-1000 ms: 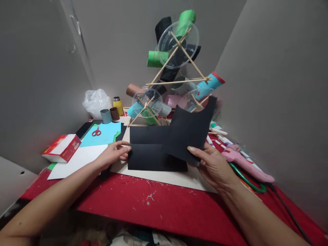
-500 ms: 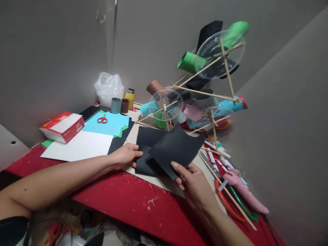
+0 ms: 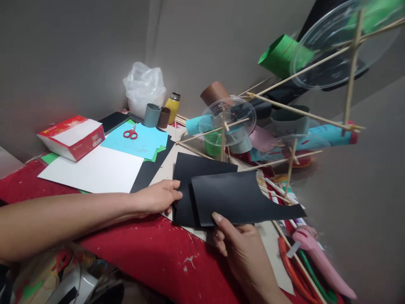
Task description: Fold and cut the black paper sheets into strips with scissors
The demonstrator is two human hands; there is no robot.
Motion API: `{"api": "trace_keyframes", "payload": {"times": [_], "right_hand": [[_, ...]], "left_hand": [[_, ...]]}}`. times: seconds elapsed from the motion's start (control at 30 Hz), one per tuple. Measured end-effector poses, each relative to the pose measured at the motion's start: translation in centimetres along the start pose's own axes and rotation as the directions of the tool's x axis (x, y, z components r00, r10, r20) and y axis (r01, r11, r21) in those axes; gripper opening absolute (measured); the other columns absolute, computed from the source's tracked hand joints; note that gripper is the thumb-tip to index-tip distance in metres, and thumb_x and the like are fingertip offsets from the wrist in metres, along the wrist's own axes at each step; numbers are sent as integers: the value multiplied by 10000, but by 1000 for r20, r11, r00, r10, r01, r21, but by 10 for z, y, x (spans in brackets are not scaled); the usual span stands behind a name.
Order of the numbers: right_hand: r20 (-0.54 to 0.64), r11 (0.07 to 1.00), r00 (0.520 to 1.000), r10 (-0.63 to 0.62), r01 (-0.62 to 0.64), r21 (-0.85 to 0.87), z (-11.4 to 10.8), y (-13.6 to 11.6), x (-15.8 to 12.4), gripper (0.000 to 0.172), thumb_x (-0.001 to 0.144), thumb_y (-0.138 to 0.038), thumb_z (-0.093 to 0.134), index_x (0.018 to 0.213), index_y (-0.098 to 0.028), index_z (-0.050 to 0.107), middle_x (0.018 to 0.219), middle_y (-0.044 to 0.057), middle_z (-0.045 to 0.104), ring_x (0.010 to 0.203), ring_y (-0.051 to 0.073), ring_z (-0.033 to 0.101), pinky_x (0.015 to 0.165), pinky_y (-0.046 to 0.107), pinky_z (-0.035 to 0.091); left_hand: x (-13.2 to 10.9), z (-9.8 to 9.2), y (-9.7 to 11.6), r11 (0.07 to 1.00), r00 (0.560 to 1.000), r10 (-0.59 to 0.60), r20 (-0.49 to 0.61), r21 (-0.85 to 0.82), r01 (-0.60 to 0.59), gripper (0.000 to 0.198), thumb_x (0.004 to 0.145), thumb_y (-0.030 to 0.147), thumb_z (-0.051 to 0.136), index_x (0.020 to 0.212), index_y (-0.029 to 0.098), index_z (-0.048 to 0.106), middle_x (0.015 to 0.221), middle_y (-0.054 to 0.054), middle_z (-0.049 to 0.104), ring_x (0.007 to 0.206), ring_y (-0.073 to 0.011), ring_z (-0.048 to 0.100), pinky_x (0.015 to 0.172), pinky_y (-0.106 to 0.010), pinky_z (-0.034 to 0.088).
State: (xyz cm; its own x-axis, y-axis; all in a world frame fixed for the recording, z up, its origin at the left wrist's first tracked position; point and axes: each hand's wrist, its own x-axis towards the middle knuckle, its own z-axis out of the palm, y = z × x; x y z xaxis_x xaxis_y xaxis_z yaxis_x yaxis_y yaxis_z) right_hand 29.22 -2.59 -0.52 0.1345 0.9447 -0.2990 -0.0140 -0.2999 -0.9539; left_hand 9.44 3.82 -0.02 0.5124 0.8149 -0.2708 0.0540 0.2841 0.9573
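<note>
A piece of black paper with a curved cut in its right end is pinched along its lower edge by my right hand, thumb on top. Beneath and behind it lies another black sheet on a pale board. My left hand has thumb and fingers closed on the left edge of that lower sheet. The two black pieces overlap, the cut one raised and tilted above the other.
Left of the hands are white paper, blue paper with red scissors, and a red tissue pack. A stick frame with clear plastic discs stands behind. A pink glue gun and pliers lie right.
My right hand has turned the cut black paper from a slant to nearly level, its notched end now pointing right. The camera view has shifted closer; my left hand stays at the lower sheet.
</note>
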Motion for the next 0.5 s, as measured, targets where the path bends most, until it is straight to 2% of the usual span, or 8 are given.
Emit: {"api": "trace_keyframes", "payload": {"times": [0.1, 0.27, 0.5], "right_hand": [[16, 998, 999, 51, -51, -33, 2, 3, -4, 421, 663, -462, 764, 435, -137, 625, 323, 22, 482, 314, 75, 359, 351, 218, 247], [27, 993, 993, 118, -117, -24, 7, 9, -9, 351, 629, -445, 780, 516, -123, 697, 339, 31, 514, 303, 75, 350, 332, 217, 232], [34, 990, 992, 125, -122, -65, 14, 9, -11, 414, 674, -508, 741, 525, -124, 700, 305, 2, 458, 298, 59, 334, 345, 213, 267]], "left_hand": [[0, -1, 1, 1000, 1000, -29, 6, -10, 29, 96, 782, 212, 476, 776, 167, 561, 629, 32, 525, 406, -67, 415, 435, -212, 338], [1, -2, 5, 996, 997, -63, 35, -56, 65, 121, 768, 171, 470, 809, 150, 581, 695, 3, 590, 477, -77, 501, 494, -197, 444], [1, 0, 6, 989, 994, -83, 66, -119, 91, 215, 760, 146, 463, 914, 135, 614, 728, -21, 621, 588, -115, 561, 562, -233, 502]]}}
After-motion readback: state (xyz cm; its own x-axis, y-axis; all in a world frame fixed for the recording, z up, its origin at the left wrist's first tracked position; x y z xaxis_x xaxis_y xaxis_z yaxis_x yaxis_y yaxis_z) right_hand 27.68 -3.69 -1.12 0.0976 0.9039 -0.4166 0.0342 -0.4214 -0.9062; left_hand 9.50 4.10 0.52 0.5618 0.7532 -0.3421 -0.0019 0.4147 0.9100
